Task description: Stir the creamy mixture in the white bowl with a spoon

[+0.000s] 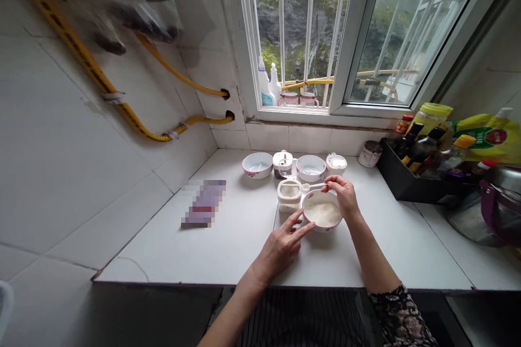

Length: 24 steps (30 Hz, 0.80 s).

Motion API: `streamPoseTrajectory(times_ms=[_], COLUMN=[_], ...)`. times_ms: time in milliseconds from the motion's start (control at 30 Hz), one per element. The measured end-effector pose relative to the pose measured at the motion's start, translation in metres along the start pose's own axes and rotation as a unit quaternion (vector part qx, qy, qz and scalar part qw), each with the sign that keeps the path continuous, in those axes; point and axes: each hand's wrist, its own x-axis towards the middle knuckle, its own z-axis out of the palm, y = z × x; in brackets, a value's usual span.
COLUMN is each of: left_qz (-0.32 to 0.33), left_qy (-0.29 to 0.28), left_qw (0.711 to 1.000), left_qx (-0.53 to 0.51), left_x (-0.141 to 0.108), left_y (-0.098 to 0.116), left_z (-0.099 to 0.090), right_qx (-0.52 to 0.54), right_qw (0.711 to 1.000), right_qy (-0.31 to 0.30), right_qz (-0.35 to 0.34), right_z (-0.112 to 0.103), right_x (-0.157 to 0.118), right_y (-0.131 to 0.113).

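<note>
A white bowl with a rounded wall and pale, grainy powder inside is placed right of the middle of the smooth white bench, between front and back edges. Its near-left rim is touched by the left hand, fingers loosely spread, nothing gripped. A slim white spoon is held by its handle between thumb and fingertips of the right hand, kept narrow; the spoon is tipped leftward across the far side of the bowl, its head beside an open, squarish white canister set just left of the bowl. Whether the spoon is loaded cannot be told. Along the back edge, two flower-trimmed round bowls, left and right, are lined up with a clear-walled jar of dark contents and a white lidded pot. Near the left edge, a flat violet item is pixelated. Toward the back-right corner, a matte black box is packed with bottles; beside it, a shiny round metal vessel with a purple handle is seen.
</note>
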Motion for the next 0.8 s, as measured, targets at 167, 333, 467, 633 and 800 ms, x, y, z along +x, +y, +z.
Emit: streamPoseTrajectory(times_ms=[167, 333, 467, 633, 800], left_qz=[0.003, 0.000, -0.002, -0.001, -0.004], left_qy=[0.006, 0.008, 0.006, -0.001, 0.000], left_qw=[1.000, 1.000, 1.000, 1.000, 1.000], left_qx=[0.006, 0.008, 0.003, -0.002, -0.003], left_x=[0.000, -0.001, -0.001, -0.001, -0.002], left_y=[0.000, -0.001, -0.001, 0.000, -0.001], left_z=[0.001, 0.003, 0.002, 0.001, 0.001], right_qx=[-0.120, -0.292, -0.245, -0.255, -0.343], right_qw=[0.978, 0.882, 0.921, 0.949, 0.920], right_qy=[-0.026, -0.113, -0.032, -0.003, -0.064], right_qz=[-0.167, -0.353, -0.300, -0.182, -0.179], right_z=[0.020, 0.023, 0.010, -0.014, -0.015], right_x=[-0.011, -0.015, -0.013, -0.007, -0.006], right_y=[0.000, 0.002, -0.002, -0.001, 0.007])
